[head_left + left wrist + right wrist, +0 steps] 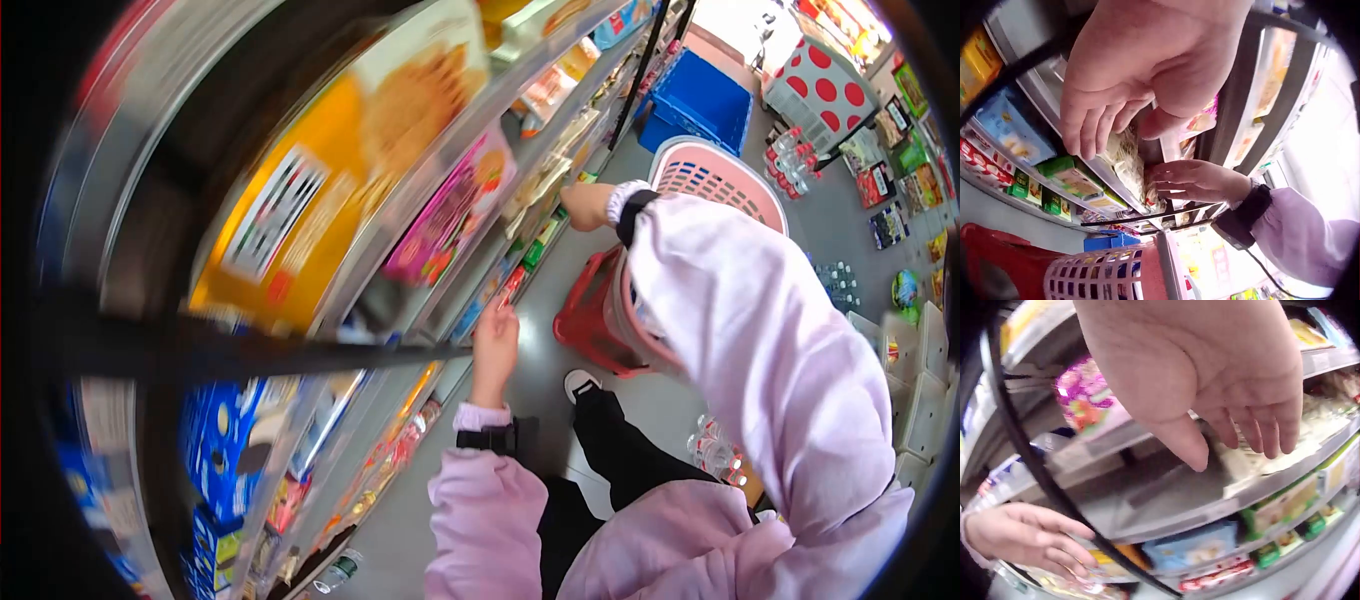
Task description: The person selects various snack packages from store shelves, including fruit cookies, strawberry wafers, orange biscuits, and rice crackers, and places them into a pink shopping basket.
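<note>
My right hand [590, 205] reaches toward the lower shelves, fingers extended. In the right wrist view its fingertips hang right at a row of cream-coloured packets [1310, 434], which they overlap; nothing shows gripped. My left hand [495, 350] is held in front of the shelving nearer to me, with its fingers loosely bent and no item in them. In the left wrist view those fingers overlap the shelf edge beside the same pale packets [1124, 164]. A pink-purple packet [455, 205] lies one shelf above, and a light blue packet [1194, 545] sits on the shelf below.
A pink basket [690, 165] stands on a red stool-like base [590, 320] to the right of the shelves. Behind it is a blue crate [705, 100]. Bottles [715, 450] stand on the floor by my legs. A dark upright post [250, 345] crosses the shelving.
</note>
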Motion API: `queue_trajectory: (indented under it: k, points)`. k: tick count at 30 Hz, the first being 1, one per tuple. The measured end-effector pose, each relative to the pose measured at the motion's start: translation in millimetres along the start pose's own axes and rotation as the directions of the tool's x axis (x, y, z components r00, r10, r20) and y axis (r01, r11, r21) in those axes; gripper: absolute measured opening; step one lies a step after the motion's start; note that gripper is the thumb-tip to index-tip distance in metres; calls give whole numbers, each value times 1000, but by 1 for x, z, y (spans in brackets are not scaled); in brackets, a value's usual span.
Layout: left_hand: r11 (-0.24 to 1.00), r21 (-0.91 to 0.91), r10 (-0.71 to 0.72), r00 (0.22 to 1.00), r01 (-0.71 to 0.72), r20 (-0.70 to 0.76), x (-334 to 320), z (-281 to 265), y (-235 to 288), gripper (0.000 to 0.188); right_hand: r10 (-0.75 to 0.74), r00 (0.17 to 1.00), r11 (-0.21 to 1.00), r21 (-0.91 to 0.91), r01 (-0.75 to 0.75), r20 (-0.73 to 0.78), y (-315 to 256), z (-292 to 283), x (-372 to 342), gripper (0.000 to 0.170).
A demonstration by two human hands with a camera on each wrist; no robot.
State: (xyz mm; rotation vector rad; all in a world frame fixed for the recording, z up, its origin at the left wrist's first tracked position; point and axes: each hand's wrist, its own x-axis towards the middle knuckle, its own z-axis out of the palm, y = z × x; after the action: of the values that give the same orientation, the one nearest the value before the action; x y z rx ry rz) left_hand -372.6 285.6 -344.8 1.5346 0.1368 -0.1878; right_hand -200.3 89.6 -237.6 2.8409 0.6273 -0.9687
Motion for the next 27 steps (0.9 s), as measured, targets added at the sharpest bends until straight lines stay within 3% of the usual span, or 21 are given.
queue_trajectory:
  k: [2, 4, 7, 9, 11, 12, 14, 16, 18, 19, 20, 21, 22, 23, 24, 25, 27]
  points:
    - [995, 48, -78, 994, 82, -73, 55, 7, 1, 39, 43, 994, 999, -14, -45, -99, 39, -8, 23, 38]
    - [978, 44, -196, 965, 206, -177, 104, 7, 1, 39, 157, 979, 984, 110, -143, -133, 70, -8, 51, 47]
    - [982, -177, -16, 897, -70, -441, 149, 21, -14, 39, 102, 994, 964, 251, -86, -49, 98, -1, 91, 59]
    - [988, -146, -9, 915, -55, -403, 167, 26, -21, 38, 85, 995, 945, 322, -66, -46, 104, 5, 113, 67]
    - [998, -65, -23, 943, 1, -333, 175, 34, -11, 37, -15, 992, 915, 399, 64, -122, 105, 9, 128, 73]
    - [992, -105, -97, 938, 65, -334, 174, 40, 0, 37, -61, 985, 892, 435, 126, -161, 105, 13, 133, 75]
    - [965, -184, -238, 915, 185, -326, 171, 49, 19, 37, -112, 926, 837, 468, 284, -361, 118, 47, 174, 57]
    - [960, -258, -198, 918, 111, -344, 179, 33, -13, 35, -84, 956, 732, 634, 251, -282, 111, 30, 159, 60]
    - [944, -326, -148, 941, 43, -306, 180, 13, -38, 34, -77, 985, 703, 693, 162, -152, 105, 11, 130, 57]
    - [921, -365, -223, 954, 139, -201, 172, 8, -10, 34, -76, 995, 669, 737, 96, -60, 105, 2, 117, 54]
    - [934, -330, -226, 944, 139, -241, 162, 12, 2, 37, -81, 996, 632, 774, 26, 33, 103, -6, 104, 51]
    - [945, -294, -226, 933, 141, -281, 150, 19, 11, 41, -151, 988, 748, 657, 94, 31, 102, -17, 87, 50]
    - [955, -259, -225, 919, 142, -324, 138, 25, 18, 45, -193, 981, 747, 645, 161, -21, 101, -18, 74, 51]
    - [910, -399, -255, 910, 112, -326, 125, 32, 25, 35, -227, 974, 712, 681, 171, -7, 98, -23, 56, 51]
    - [833, -540, -283, 930, 119, -234, 106, 44, 49, 30, -264, 965, 677, 714, 180, 7, 94, -28, 38, 51]
    - [834, -518, -301, 944, 192, -136, 88, 47, 61, 28, -271, 962, 723, 663, 193, 16, 91, -31, 24, 50]
    - [777, -596, -335, 935, 204, -117, 53, 63, 83, 28, -246, 965, 799, 583, 147, 93, 82, -39, -9, 49]
